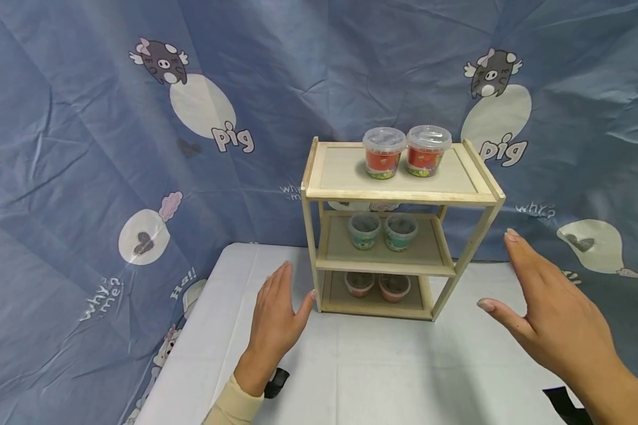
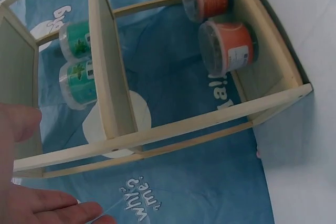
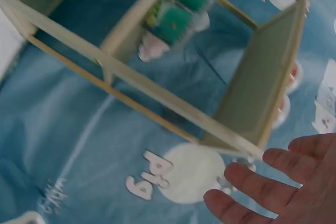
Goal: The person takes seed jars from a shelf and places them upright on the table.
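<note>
A three-tier wooden rack (image 1: 340, 177) is flanked by two bare hands on a white table (image 1: 351, 378). The left hand (image 1: 276, 316) is held near the rack's left front post; whether it is touched by the thumb cannot be told. The right hand (image 1: 560, 310) is held apart from the right side. On both, the fingers are extended, the thumbs spread, and nothing is gripped. The step in hand is judged to be a reach or a pause beside the rack; if a hold is wanted, the hands would need to be brought inward and the fingers curled.

Two tubs are carried on each shelf: red tubs (image 1: 383, 162) on top, green tubs (image 1: 364, 241) in the middle, orange tubs (image 1: 393, 295) at the bottom. The red pair is capped with clear lids; what is held inside any tub cannot be made out.
</note>
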### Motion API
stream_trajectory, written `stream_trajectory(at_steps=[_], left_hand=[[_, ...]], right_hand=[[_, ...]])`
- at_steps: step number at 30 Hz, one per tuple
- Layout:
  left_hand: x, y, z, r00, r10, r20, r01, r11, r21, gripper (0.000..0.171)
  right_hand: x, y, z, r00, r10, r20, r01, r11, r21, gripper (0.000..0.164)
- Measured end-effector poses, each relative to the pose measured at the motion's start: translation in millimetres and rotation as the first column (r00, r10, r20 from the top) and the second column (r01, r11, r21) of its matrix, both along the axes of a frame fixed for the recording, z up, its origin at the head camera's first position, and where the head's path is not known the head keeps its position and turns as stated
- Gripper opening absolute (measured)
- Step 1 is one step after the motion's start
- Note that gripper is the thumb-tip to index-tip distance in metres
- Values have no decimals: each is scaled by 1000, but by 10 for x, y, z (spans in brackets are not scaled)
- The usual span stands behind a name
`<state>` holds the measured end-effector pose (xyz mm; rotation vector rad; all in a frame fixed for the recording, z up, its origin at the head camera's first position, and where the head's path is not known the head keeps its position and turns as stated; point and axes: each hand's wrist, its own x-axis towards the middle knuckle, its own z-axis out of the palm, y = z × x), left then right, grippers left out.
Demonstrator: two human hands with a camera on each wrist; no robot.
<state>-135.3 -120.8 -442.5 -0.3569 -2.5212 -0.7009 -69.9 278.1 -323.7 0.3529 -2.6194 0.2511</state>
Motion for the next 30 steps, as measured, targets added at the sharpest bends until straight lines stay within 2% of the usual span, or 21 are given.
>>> stream_trajectory(at_steps=[6, 9, 13, 19, 22, 28, 30], left_hand=[[-51, 26, 31, 1000, -8, -5, 8, 1000, 11, 71], [-62, 26, 38, 1000, 2, 1, -2, 1000, 15, 71], [-102, 2, 45, 1000, 27, -13, -27, 999, 35, 71], [-159, 5, 87, 1000, 15, 0, -15, 996, 85, 70], [-177, 27, 112, 1000, 15, 21, -17, 992, 121, 69], [-222, 89, 123, 997, 6, 80, -22, 981, 195, 68], [-243, 113, 118, 996, 6, 87, -24, 977, 211, 67]], right_hand=[[-54, 76, 202, 997, -71, -21, 71, 997, -12, 96], [-111, 111, 272, 996, -81, -31, 80, 996, -29, 94], [-197, 168, 349, 996, -77, -37, 74, 995, -69, 89], [-347, 224, 474, 998, -35, -49, 30, 994, -107, 84], [-419, 218, 558, 999, -37, -27, 33, 992, -125, 83], [-500, 171, 739, 993, -99, 63, 107, 984, -143, 84], [-546, 150, 807, 994, -99, 52, 106, 984, -145, 85]])
